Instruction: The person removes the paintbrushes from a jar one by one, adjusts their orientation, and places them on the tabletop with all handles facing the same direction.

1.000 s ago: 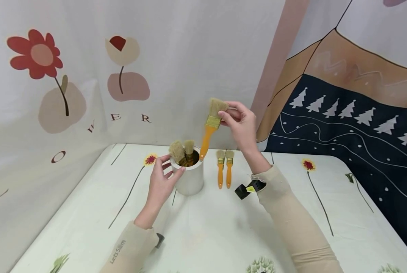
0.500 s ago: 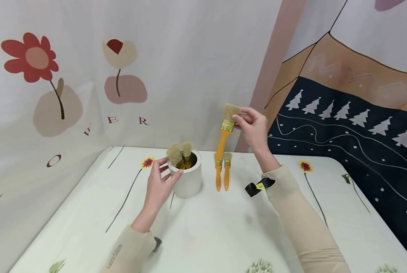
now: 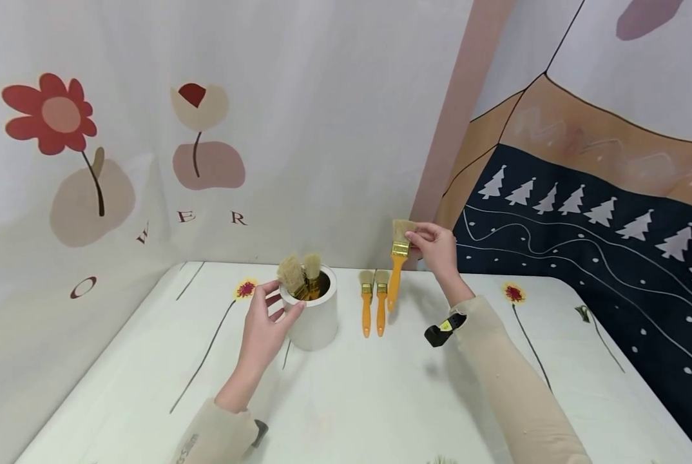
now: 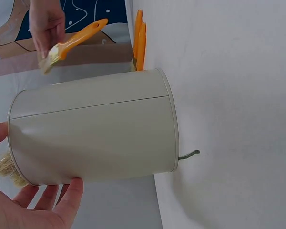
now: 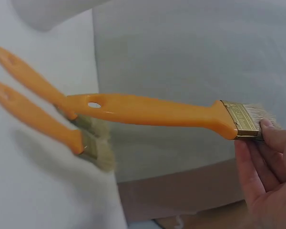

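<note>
My right hand (image 3: 437, 252) pinches a paintbrush (image 3: 398, 261) by its bristles, its orange handle hanging down above the table. In the right wrist view that orange handle (image 5: 157, 110) stretches out from the fingers. Two smaller paintbrushes (image 3: 366, 309) lie side by side just left of it, bristles toward the back. Around the rim of a white cylindrical can (image 3: 314, 325), my left hand (image 3: 265, 325) has its thumb and fingers curled. Paintbrushes (image 3: 292, 274) stand in the can with bristles up; their lower handles are hidden.
A white flower-printed cloth covers the table (image 3: 346, 399). Behind it hangs a printed curtain (image 3: 323, 161), with a dark tree-patterned part (image 3: 584, 225) at the right. A black wrist camera (image 3: 441, 332) sits on my right wrist.
My right hand has carried the held paintbrush from beside the can to the right, then lowered it beside the two lying brushes. My left hand keeps its hold on the can.
</note>
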Demonstrator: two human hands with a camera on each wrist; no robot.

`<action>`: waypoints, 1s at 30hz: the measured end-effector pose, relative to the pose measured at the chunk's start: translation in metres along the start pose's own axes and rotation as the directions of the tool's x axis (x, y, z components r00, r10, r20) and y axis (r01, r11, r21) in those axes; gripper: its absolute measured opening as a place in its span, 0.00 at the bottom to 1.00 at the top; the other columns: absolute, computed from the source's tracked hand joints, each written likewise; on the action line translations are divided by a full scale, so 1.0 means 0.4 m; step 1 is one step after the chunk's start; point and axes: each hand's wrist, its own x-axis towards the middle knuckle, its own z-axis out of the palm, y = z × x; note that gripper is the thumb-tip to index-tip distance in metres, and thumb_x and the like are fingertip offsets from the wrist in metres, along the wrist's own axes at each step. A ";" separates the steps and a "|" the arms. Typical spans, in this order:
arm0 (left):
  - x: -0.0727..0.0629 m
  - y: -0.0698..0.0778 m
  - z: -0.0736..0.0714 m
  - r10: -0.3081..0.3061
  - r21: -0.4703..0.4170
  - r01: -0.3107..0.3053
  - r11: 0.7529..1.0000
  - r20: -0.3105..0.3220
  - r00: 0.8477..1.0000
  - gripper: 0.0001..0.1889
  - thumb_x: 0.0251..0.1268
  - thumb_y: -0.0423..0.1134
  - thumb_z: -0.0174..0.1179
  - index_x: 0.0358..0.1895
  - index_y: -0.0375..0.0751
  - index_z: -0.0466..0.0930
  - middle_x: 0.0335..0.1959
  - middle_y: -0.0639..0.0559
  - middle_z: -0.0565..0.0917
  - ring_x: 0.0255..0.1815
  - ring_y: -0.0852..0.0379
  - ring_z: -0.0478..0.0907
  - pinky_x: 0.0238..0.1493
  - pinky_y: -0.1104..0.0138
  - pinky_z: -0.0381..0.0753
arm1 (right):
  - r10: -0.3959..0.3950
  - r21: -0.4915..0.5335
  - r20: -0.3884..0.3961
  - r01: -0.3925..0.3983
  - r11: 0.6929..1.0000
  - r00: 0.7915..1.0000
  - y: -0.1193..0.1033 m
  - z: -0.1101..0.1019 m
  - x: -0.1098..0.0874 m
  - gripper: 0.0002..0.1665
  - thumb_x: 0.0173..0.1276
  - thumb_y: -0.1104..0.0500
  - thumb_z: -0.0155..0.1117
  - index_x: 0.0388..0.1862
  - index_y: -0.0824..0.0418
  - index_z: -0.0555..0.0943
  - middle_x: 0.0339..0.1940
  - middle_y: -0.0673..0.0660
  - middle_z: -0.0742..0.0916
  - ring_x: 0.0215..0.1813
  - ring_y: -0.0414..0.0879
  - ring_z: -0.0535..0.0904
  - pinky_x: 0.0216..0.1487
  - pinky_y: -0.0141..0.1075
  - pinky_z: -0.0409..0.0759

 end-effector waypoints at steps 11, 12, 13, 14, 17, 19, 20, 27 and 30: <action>-0.003 0.000 0.002 -0.012 -0.005 0.012 1.000 0.006 1.000 0.35 0.67 0.42 0.65 0.71 0.36 0.58 0.73 0.40 0.64 0.73 0.41 0.65 0.72 0.51 0.73 | 0.172 -0.031 0.034 -0.171 0.985 0.985 0.131 0.024 0.017 0.19 0.70 0.60 0.66 0.57 0.66 0.82 0.52 0.68 0.88 0.32 0.33 0.83 0.40 0.30 0.89; -0.003 0.001 0.003 -0.012 -0.003 0.012 1.000 0.005 1.000 0.35 0.67 0.42 0.65 0.71 0.36 0.58 0.73 0.41 0.64 0.74 0.41 0.65 0.72 0.51 0.73 | 0.186 -0.022 0.040 -0.185 0.982 0.982 0.140 0.027 0.018 0.19 0.70 0.60 0.66 0.57 0.67 0.82 0.52 0.68 0.88 0.32 0.32 0.83 0.39 0.30 0.89; -0.002 0.002 0.003 -0.011 -0.004 0.011 1.000 0.005 1.000 0.35 0.67 0.42 0.65 0.71 0.36 0.58 0.73 0.41 0.64 0.74 0.41 0.65 0.72 0.51 0.73 | 0.198 -0.013 0.044 -0.198 0.980 0.979 0.148 0.029 0.018 0.19 0.70 0.60 0.66 0.57 0.67 0.81 0.51 0.68 0.88 0.31 0.32 0.83 0.39 0.29 0.88; -0.001 0.003 0.003 -0.008 -0.003 0.008 1.000 0.003 1.000 0.35 0.67 0.42 0.65 0.71 0.36 0.58 0.73 0.41 0.64 0.73 0.41 0.65 0.72 0.50 0.73 | 0.204 -0.005 0.046 -0.204 0.979 0.978 0.156 0.031 0.019 0.20 0.70 0.61 0.66 0.58 0.67 0.81 0.51 0.67 0.88 0.31 0.31 0.83 0.38 0.28 0.88; 0.006 0.006 0.007 0.000 -0.007 0.000 1.000 0.004 1.000 0.35 0.67 0.42 0.65 0.71 0.36 0.58 0.73 0.41 0.64 0.74 0.40 0.65 0.72 0.50 0.73 | 0.214 0.006 0.036 -0.214 0.977 0.976 0.180 0.032 0.024 0.19 0.69 0.62 0.67 0.57 0.69 0.81 0.46 0.65 0.89 0.29 0.30 0.81 0.35 0.26 0.87; 0.009 0.008 0.009 -0.001 -0.009 0.001 1.000 0.008 1.000 0.35 0.67 0.42 0.65 0.71 0.37 0.58 0.73 0.41 0.64 0.74 0.40 0.65 0.72 0.50 0.73 | 0.219 -0.009 0.030 -0.218 0.976 0.975 0.196 0.031 0.027 0.18 0.69 0.62 0.67 0.56 0.69 0.81 0.44 0.64 0.89 0.28 0.30 0.81 0.33 0.24 0.86; 0.011 0.008 0.011 -0.003 -0.009 0.003 1.000 0.010 1.000 0.35 0.67 0.42 0.65 0.71 0.37 0.58 0.73 0.42 0.64 0.74 0.41 0.65 0.72 0.50 0.73 | 0.220 -0.025 0.025 -0.220 0.975 0.975 0.205 0.031 0.028 0.18 0.69 0.62 0.67 0.55 0.70 0.82 0.43 0.64 0.89 0.28 0.30 0.80 0.32 0.23 0.85; 0.009 0.001 0.009 -0.009 -0.004 0.009 1.000 0.002 1.000 0.35 0.66 0.41 0.66 0.71 0.38 0.58 0.72 0.42 0.65 0.73 0.41 0.66 0.71 0.51 0.75 | 0.236 -0.095 0.025 -0.233 0.968 0.971 0.253 0.046 0.028 0.17 0.70 0.62 0.66 0.54 0.70 0.82 0.50 0.68 0.88 0.32 0.33 0.82 0.33 0.23 0.85; 0.005 -0.002 0.005 -0.013 -0.003 0.013 1.000 -0.006 1.000 0.34 0.66 0.40 0.66 0.70 0.37 0.58 0.72 0.42 0.65 0.73 0.41 0.67 0.71 0.51 0.75 | 0.238 -0.114 0.038 -0.232 0.966 0.971 0.263 0.057 0.024 0.16 0.70 0.62 0.65 0.53 0.70 0.82 0.50 0.67 0.88 0.35 0.34 0.83 0.36 0.24 0.85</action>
